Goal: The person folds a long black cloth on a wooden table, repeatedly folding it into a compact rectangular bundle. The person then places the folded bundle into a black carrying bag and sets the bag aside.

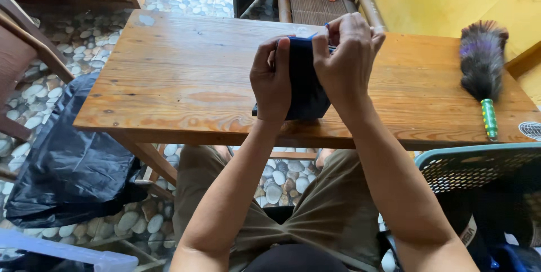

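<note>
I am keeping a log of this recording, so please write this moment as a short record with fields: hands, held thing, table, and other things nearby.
left hand: left hand grips the left side of the dark blue cloth item
right hand: right hand pinches its top edge with the fingers
held thing: dark blue cloth item, upright, lower edge at the table
table: wooden table
on table: feather duster with green handle, at right
floor: black plastic bag at left, on pebbles
right side: teal basket
</note>
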